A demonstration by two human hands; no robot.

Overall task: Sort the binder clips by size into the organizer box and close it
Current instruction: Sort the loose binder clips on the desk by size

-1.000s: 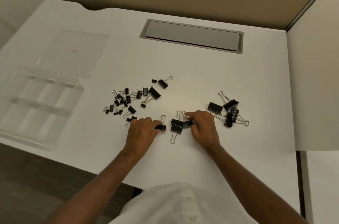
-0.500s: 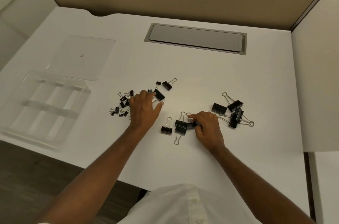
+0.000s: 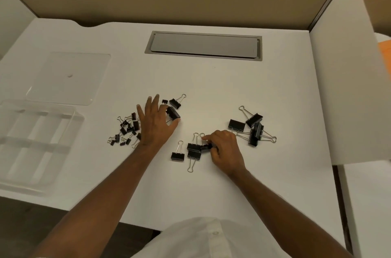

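Reaching away from the desk's front edge, the left hand (image 3: 157,121) has left the medium clip (image 3: 177,155) it was touching a second ago and now sits over the mixed pile, thumb and forefinger closing round a large clip (image 3: 173,113), the other fingers spread wide; the dropped medium clip lies just beside the middle cluster (image 3: 194,150), so that group has grown by one; the right hand (image 3: 224,150) has hardly moved and still pinches a clip (image 3: 205,147) at that cluster's right side, fingers curled; outward to the right, the large clips (image 3: 252,128) lie heaped toward the desk's right edge; to the left, the small clips (image 3: 127,129) remain scattered beside the left hand; the organizer box (image 3: 69,118) stands open at the front left corner, its compartments holding no clips, with its lid (image 3: 84,76) lying flat behind it; judging from this, sorting is still pre-grouping on the desk, and the large clip is probably bound for the right heap.
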